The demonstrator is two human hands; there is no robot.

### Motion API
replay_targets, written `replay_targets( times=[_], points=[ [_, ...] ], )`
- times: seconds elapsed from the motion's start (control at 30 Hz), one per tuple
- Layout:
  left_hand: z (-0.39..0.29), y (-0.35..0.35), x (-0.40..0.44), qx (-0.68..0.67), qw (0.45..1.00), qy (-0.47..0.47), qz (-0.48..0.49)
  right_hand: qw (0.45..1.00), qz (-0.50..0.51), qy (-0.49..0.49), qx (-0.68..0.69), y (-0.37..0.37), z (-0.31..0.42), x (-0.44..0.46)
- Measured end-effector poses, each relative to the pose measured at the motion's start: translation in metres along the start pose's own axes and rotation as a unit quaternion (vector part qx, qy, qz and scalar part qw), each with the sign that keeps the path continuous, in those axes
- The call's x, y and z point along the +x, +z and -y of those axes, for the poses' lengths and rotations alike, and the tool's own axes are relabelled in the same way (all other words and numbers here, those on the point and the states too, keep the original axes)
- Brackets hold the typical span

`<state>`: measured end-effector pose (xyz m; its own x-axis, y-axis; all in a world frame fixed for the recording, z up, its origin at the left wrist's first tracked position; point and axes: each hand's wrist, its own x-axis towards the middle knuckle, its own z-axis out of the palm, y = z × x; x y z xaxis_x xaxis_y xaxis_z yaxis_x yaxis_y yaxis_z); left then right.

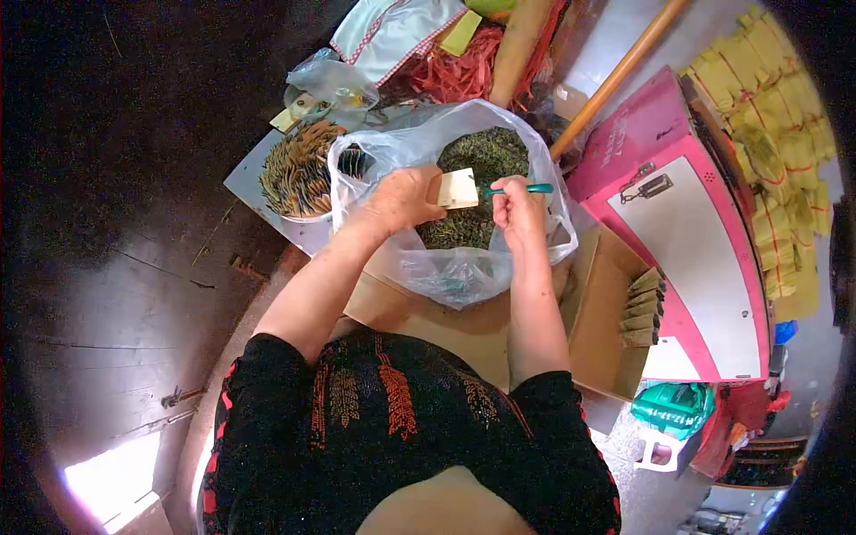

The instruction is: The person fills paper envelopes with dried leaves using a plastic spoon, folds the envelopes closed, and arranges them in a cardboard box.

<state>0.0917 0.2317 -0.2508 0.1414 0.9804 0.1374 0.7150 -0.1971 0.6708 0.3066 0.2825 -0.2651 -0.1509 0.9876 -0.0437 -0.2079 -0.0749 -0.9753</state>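
A small cream paper packet [458, 189] is held in my left hand [407, 198], fingers wrapped around its left end. Just to the right, my right hand [520, 210] grips a green-handled tool [539, 188], whose near end reaches the packet's right edge. Both hands are over a clear plastic bag [459, 275] with its mouth spread wide. Dark green-brown dried leaves [486, 152] fill the bag beneath them. To the left, a round cluster of upright packets [301, 174] stands beside the bag.
An open cardboard box [599, 312] with several packets [644, 308] along its right side stands at the right. Beyond it is a pink and white cabinet [704, 241]. A wooden pole [618, 76] slants behind the bag. Red shredded strips [456, 69] lie at the back.
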Motion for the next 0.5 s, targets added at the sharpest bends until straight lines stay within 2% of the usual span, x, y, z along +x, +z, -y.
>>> replay_targets(
  times=[0.07,0.13,0.17,0.2,0.23,0.3,0.37,0.4,0.43,0.5],
  points=[
    [-0.005,0.002,0.004,-0.006,1.000,0.004,-0.002,1.000,0.003,-0.009,0.001,0.001,0.006,0.001],
    [-0.007,0.007,0.009,0.004,1.000,0.022,-0.017,0.993,0.031,-0.037,-0.107,0.002,0.017,0.001],
    [-0.006,0.011,0.012,0.003,1.000,0.021,-0.017,0.993,0.031,-0.037,-0.108,0.006,0.019,0.001],
    [-0.006,0.015,0.016,-0.005,0.999,0.033,-0.028,0.967,0.039,-0.152,-0.202,0.011,0.021,0.001],
    [-0.005,0.019,0.018,-0.014,0.998,0.045,-0.039,0.918,0.045,-0.264,-0.292,0.015,0.024,-0.001],
    [-0.008,0.024,0.017,-0.027,0.997,0.046,-0.061,0.904,0.060,-0.245,-0.345,0.021,0.035,-0.008],
    [-0.010,0.028,0.017,-0.039,0.995,0.045,-0.082,0.834,0.094,-0.346,-0.420,0.029,0.039,-0.011],
    [-0.011,0.031,0.016,-0.043,0.994,0.036,-0.097,0.812,0.109,-0.350,-0.455,0.034,0.045,-0.017],
    [-0.011,0.032,0.016,-0.046,0.992,0.028,-0.112,0.812,0.110,-0.349,-0.455,0.037,0.046,-0.018],
    [-0.005,0.035,0.015,-0.057,0.991,0.034,-0.120,0.769,0.132,-0.419,-0.464,0.042,0.047,-0.020]
  ],
)
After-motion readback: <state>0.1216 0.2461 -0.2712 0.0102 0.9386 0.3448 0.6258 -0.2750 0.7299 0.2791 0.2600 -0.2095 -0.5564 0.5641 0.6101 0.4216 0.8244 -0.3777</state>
